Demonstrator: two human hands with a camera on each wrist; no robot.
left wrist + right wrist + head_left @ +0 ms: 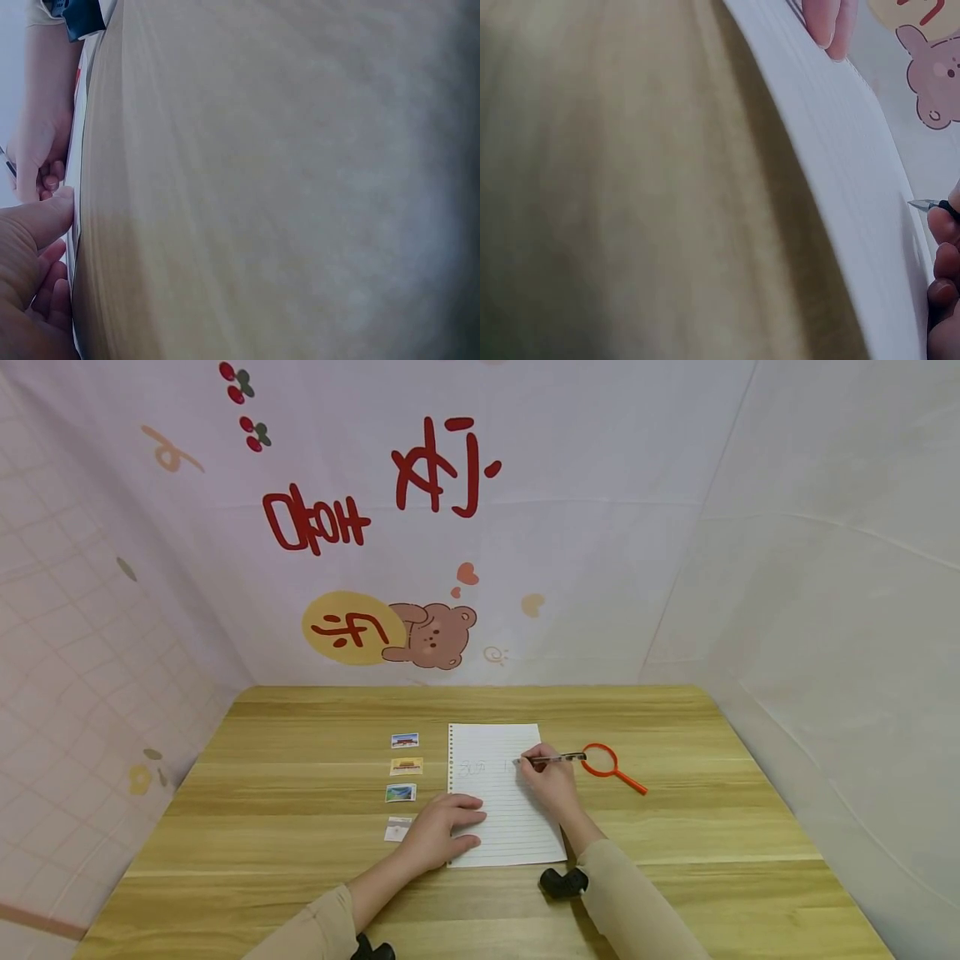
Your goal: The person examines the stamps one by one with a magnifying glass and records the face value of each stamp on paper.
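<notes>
A lined sheet of paper point(502, 835) with punched holes down its left edge lies on the wooden table. Faint handwriting point(472, 768) shows on its upper part. My right hand point(553, 783) grips a black pen point(558, 758), its tip at the paper to the right of that writing. In the right wrist view the metal tip of the pen point(921, 203) is at the sheet. My left hand point(442, 831) rests on the lower left of the paper, fingers spread. The left wrist view shows its thumb point(49, 217) against the sheet.
Left of the paper several stamps stand in a column: the top stamp point(405, 741), a yellow one point(407, 767), a blue-green one point(401, 792) and a pale one point(397, 829) beside my left hand. A red magnifying glass point(632, 781) lies to the right on the table point(712, 827).
</notes>
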